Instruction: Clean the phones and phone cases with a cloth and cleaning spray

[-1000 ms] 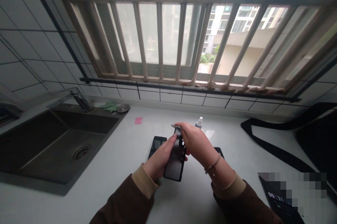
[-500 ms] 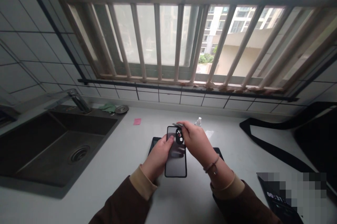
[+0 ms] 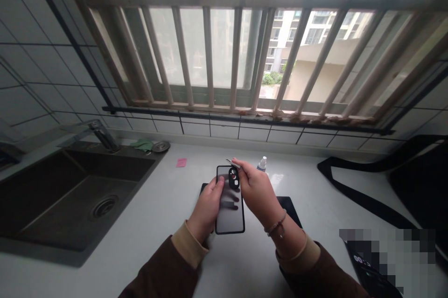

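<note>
A phone case (image 3: 227,218) with a black rim and a see-through smoky back is held upright over the counter. My left hand (image 3: 207,202) grips its left edge, thumb on the near face, its fingers showing dimly through the back. Beside the camera cutout (image 3: 234,177), at the top right corner, my right hand (image 3: 257,186) is closed. From its fingertips a thin grey piece (image 3: 231,162) sticks out to the left over the case's top edge; its kind is unclear. Whether the right fingers also touch the case cannot be told.
Behind my right hand stands a small white-capped bottle (image 3: 262,163). Dark flat objects (image 3: 290,209) lie partly under my arms. A pink note (image 3: 181,162) lies left, near the sink (image 3: 87,253). At right are a black strap (image 3: 364,200) and a timer screen (image 3: 367,265).
Both hands and the case have shifted slightly left. The right fingertips have risen a little off the case's top edge, and the grey piece shows more, tilted upward.
</note>
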The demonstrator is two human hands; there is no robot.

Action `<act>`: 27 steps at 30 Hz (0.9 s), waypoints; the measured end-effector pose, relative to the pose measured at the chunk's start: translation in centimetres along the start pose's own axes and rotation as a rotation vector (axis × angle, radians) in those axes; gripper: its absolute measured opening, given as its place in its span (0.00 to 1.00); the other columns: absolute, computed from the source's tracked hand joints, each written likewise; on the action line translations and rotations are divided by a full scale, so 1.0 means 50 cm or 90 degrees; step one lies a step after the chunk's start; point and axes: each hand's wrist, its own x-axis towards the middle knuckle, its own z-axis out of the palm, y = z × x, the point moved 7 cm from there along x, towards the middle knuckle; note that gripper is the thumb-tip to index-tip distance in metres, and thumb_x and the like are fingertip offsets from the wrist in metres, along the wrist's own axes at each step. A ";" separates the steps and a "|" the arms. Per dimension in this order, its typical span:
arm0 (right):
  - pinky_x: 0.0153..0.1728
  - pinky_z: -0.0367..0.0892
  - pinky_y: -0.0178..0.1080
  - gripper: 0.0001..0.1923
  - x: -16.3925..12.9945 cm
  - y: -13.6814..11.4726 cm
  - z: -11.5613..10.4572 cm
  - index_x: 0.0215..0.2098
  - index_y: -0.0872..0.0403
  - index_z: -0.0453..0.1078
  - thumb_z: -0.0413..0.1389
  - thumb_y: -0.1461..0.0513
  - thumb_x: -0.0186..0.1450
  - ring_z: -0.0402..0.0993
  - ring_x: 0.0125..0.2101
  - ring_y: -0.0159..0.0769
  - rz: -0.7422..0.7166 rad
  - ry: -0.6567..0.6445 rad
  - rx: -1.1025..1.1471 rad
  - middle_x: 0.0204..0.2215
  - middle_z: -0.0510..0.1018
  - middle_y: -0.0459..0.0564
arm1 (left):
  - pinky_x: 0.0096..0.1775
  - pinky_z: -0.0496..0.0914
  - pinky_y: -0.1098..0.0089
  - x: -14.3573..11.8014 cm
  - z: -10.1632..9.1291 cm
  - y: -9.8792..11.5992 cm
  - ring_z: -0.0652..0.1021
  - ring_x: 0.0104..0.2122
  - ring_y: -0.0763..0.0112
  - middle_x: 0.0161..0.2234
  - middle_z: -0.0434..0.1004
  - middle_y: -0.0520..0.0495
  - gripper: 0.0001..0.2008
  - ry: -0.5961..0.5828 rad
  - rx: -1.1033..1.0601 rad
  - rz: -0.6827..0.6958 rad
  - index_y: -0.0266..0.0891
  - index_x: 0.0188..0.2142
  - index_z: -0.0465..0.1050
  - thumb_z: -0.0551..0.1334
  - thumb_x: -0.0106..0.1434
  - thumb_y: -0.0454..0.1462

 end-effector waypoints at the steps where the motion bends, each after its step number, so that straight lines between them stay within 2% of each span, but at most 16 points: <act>1: 0.60 0.73 0.48 0.21 -0.001 -0.003 0.001 0.61 0.51 0.76 0.48 0.64 0.76 0.81 0.57 0.43 -0.009 0.004 0.006 0.57 0.82 0.55 | 0.26 0.79 0.68 -0.001 -0.001 0.001 0.81 0.26 0.66 0.34 0.83 0.45 0.23 0.006 -0.006 0.002 0.37 0.48 0.75 0.69 0.65 0.52; 4: 0.64 0.71 0.48 0.21 -0.003 -0.012 0.000 0.62 0.51 0.76 0.48 0.64 0.76 0.76 0.62 0.43 -0.022 0.017 0.014 0.61 0.80 0.55 | 0.26 0.77 0.70 -0.002 -0.004 0.001 0.82 0.26 0.67 0.36 0.84 0.44 0.24 0.017 -0.012 0.004 0.37 0.50 0.75 0.69 0.66 0.53; 9: 0.60 0.75 0.46 0.21 -0.011 -0.015 0.005 0.62 0.51 0.75 0.50 0.64 0.76 0.81 0.57 0.43 0.004 0.040 0.037 0.56 0.83 0.54 | 0.35 0.79 0.69 0.007 -0.023 0.006 0.85 0.36 0.64 0.45 0.85 0.41 0.23 0.056 -0.060 0.050 0.37 0.54 0.76 0.68 0.68 0.51; 14: 0.58 0.76 0.45 0.21 -0.021 -0.028 0.035 0.61 0.52 0.76 0.50 0.65 0.75 0.82 0.56 0.44 -0.012 -0.028 0.005 0.55 0.84 0.54 | 0.47 0.78 0.68 0.022 -0.054 0.012 0.85 0.45 0.63 0.50 0.85 0.40 0.20 0.135 -0.143 0.107 0.36 0.53 0.79 0.68 0.68 0.48; 17: 0.57 0.76 0.46 0.20 -0.026 -0.035 0.049 0.60 0.52 0.77 0.50 0.66 0.75 0.83 0.54 0.45 -0.019 -0.077 -0.028 0.54 0.85 0.54 | 0.51 0.77 0.67 0.029 -0.070 0.014 0.84 0.48 0.63 0.52 0.84 0.40 0.22 0.166 -0.180 0.138 0.36 0.53 0.79 0.68 0.69 0.50; 22: 0.52 0.77 0.44 0.18 -0.030 -0.033 0.060 0.57 0.51 0.80 0.51 0.65 0.75 0.84 0.50 0.45 0.004 -0.132 -0.039 0.48 0.87 0.53 | 0.47 0.79 0.63 0.028 -0.086 0.013 0.85 0.42 0.63 0.46 0.85 0.39 0.25 0.222 -0.271 0.111 0.36 0.53 0.78 0.61 0.73 0.54; 27: 0.46 0.76 0.42 0.16 -0.027 -0.025 0.059 0.54 0.49 0.81 0.52 0.63 0.76 0.85 0.44 0.43 0.027 -0.171 -0.022 0.44 0.88 0.51 | 0.44 0.80 0.60 0.016 -0.070 0.030 0.84 0.42 0.60 0.46 0.85 0.39 0.25 0.199 -0.342 0.079 0.38 0.50 0.78 0.56 0.74 0.56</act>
